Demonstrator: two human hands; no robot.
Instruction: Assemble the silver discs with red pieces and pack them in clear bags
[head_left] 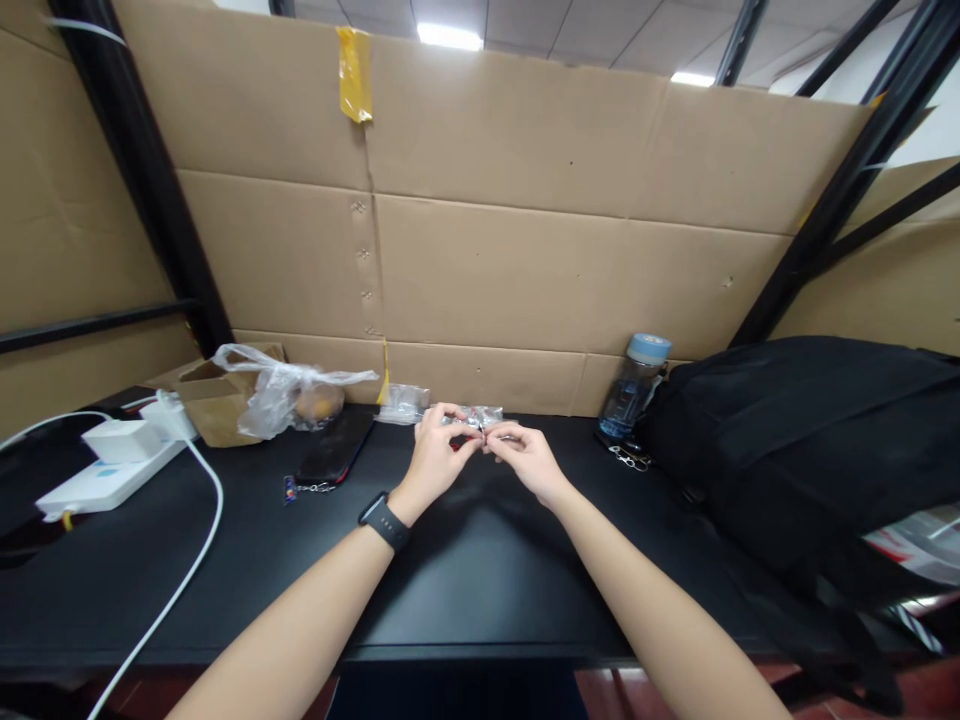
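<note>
Above the middle of the black table [480,590], my left hand [440,450] and my right hand [529,460] meet fingertip to fingertip. Both are closed in a pinch around something tiny; a dark and reddish bit shows between them, too small to name. A smartwatch [384,522] with a dark strap is on my left wrist. Right behind the fingers lie clear plastic bags [491,413], partly hidden by my hands. Another small clear bag [405,403] sits just left of them, against the cardboard.
Cardboard panels [480,270] wall off the back. At left are a white power strip [112,480] with cables, a paper bag [217,405], a knotted plastic bag [274,395] and a dark phone-like case [334,450]. A water bottle [634,385] and black backpack [802,440] stand at right.
</note>
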